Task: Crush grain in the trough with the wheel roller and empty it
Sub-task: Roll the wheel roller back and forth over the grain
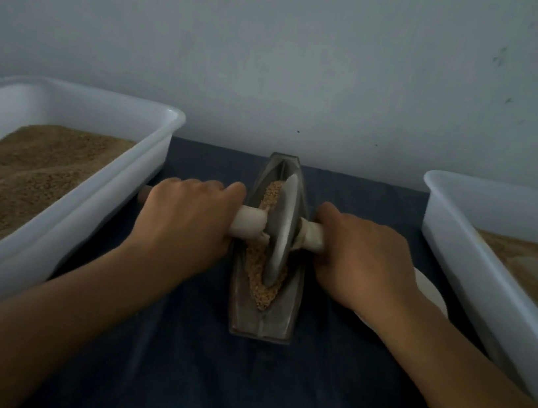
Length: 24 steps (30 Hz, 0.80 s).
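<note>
The trough (261, 320) sits lengthwise on the dark surface (169, 362) between 2 white tubs (152, 139), with grain (258, 285) lying along its channel. The wheel (282, 230) stands upright in the channel, its handle (247, 223) gripped on one side by the left hand (186, 220) and on the other by the right hand (363, 258), fingers curled round it. For a good crush, the wheel is best kept vertical, equal downward pressure applied on both sides, and long strokes rolled end to end. Grain riding up the near wall is likely missed unless it is swept back.
</note>
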Each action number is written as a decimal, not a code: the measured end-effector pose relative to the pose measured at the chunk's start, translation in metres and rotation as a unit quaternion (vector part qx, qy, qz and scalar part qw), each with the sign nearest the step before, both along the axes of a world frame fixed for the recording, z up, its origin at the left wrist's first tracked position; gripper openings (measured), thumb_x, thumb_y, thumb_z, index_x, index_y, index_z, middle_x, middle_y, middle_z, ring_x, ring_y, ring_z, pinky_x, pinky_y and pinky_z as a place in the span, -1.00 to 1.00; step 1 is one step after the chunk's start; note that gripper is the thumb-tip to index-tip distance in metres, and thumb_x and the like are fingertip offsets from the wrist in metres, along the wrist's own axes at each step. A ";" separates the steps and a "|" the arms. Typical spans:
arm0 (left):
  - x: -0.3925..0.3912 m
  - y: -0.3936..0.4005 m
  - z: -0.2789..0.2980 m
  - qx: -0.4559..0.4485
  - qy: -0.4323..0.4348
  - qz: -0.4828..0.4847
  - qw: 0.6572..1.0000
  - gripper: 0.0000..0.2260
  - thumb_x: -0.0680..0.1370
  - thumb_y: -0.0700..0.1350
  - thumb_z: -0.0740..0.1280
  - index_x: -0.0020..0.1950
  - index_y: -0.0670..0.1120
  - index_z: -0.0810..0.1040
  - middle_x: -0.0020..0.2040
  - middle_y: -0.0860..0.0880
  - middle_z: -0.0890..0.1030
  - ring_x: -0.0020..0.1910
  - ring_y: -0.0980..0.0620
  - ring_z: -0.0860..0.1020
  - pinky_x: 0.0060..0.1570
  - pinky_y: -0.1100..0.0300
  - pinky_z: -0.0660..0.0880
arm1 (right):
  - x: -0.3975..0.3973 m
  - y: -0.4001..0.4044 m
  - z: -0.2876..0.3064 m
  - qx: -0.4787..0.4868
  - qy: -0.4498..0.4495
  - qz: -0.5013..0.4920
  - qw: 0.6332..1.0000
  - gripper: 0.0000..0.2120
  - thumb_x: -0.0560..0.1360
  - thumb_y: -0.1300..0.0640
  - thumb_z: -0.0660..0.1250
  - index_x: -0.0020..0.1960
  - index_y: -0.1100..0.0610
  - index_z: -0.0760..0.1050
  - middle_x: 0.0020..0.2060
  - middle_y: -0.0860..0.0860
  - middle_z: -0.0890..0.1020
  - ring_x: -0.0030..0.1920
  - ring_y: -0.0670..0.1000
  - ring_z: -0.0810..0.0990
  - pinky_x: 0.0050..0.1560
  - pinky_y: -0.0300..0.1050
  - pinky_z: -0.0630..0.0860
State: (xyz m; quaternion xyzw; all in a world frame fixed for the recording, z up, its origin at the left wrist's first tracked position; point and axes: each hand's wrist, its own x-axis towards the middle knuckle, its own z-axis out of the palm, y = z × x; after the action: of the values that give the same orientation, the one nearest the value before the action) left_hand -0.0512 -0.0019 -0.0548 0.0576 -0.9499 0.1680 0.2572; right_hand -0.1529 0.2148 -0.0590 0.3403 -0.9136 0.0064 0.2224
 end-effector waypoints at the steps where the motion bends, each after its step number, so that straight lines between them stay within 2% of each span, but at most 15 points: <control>1: -0.001 -0.001 0.000 0.007 -0.004 -0.001 1.000 -0.63 0.43 0.17 0.45 -0.04 0.10 0.28 -0.18 0.09 0.55 -0.31 0.06 0.47 -0.38 0.16 0.11 | 0.000 0.000 0.001 0.002 -0.002 -0.002 1.000 -0.68 0.42 -0.12 0.42 -0.09 -0.14 0.26 -0.38 -0.14 0.42 -0.43 -0.16 0.31 -0.45 -0.16 0.05; 6: -0.020 -0.008 -0.002 0.064 -0.037 0.017 0.997 -0.70 0.49 0.15 0.39 -0.06 0.12 0.27 -0.25 0.11 0.42 -0.30 0.05 0.44 -0.35 0.15 0.31 | -0.019 -0.012 0.009 0.018 -0.037 -0.025 0.999 -0.79 0.42 -0.09 0.36 -0.12 -0.11 0.33 -0.36 -0.10 0.43 -0.41 -0.04 0.32 -0.43 -0.14 0.11; 10: -0.043 -0.017 -0.002 0.083 -0.047 0.035 0.995 -0.78 0.51 0.09 0.36 -0.10 0.12 0.31 -0.31 0.10 0.33 -0.31 0.01 0.40 -0.34 0.12 0.30 | -0.044 -0.026 0.017 0.055 -0.088 -0.037 0.994 -0.83 0.40 -0.07 0.34 -0.21 -0.13 0.33 -0.30 -0.10 0.46 -0.36 -0.02 0.37 -0.41 -0.16 0.15; 13: -0.061 -0.022 0.000 0.089 -0.049 0.030 0.994 -0.80 0.51 0.08 0.36 -0.09 0.13 0.33 -0.27 0.07 0.39 -0.28 0.00 0.40 -0.32 0.09 0.32 | -0.065 -0.034 0.021 0.075 -0.126 -0.032 0.989 -0.88 0.37 -0.10 0.35 -0.15 -0.17 0.43 -0.23 -0.10 0.52 -0.31 -0.01 0.43 -0.40 -0.17 0.21; 16: -0.076 -0.027 0.002 0.086 -0.042 0.023 0.995 -0.81 0.51 0.08 0.36 -0.10 0.13 0.33 -0.27 0.07 0.40 -0.29 -0.01 0.40 -0.34 0.11 0.30 | -0.084 -0.040 0.022 0.082 -0.152 -0.032 0.984 -0.82 0.30 -0.13 0.37 -0.11 -0.17 0.52 -0.21 -0.11 0.56 -0.30 -0.05 0.47 -0.40 -0.17 0.27; 20: -0.090 -0.029 0.006 0.080 -0.034 0.021 0.996 -0.80 0.51 0.09 0.37 -0.12 0.14 0.34 -0.32 0.09 0.34 -0.28 -0.04 0.46 -0.39 0.15 0.23 | -0.105 -0.048 0.025 0.090 -0.198 -0.031 0.976 -0.81 0.31 -0.15 0.36 -0.20 -0.06 0.56 -0.27 -0.07 0.60 -0.30 -0.03 0.56 -0.38 -0.16 0.39; 22: -0.095 -0.030 0.008 0.079 -0.029 0.016 0.996 -0.81 0.51 0.10 0.38 -0.12 0.13 0.37 -0.27 0.04 0.45 -0.20 -0.09 0.57 -0.33 0.11 0.30 | -0.111 -0.051 0.027 0.100 -0.216 -0.034 0.971 -0.84 0.33 -0.09 0.37 -0.26 0.00 0.55 -0.31 -0.02 0.61 -0.31 0.01 0.59 -0.34 -0.14 0.46; 24: -0.096 -0.031 0.007 0.075 -0.022 0.014 0.997 -0.84 0.51 0.11 0.38 -0.10 0.12 0.41 -0.22 0.01 0.54 -0.21 -0.10 0.57 -0.33 0.11 0.30 | -0.112 -0.052 0.027 0.100 -0.216 -0.035 0.971 -0.85 0.32 -0.07 0.36 -0.26 0.00 0.53 -0.31 -0.01 0.60 -0.30 0.01 0.59 -0.34 -0.14 0.47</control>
State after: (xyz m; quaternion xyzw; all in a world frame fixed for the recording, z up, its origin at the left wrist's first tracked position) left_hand -0.1474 -0.0332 -0.0481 0.0869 -0.9643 0.1009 0.2290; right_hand -0.2646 0.1629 -0.0318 0.3192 -0.9474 -0.0195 -0.0151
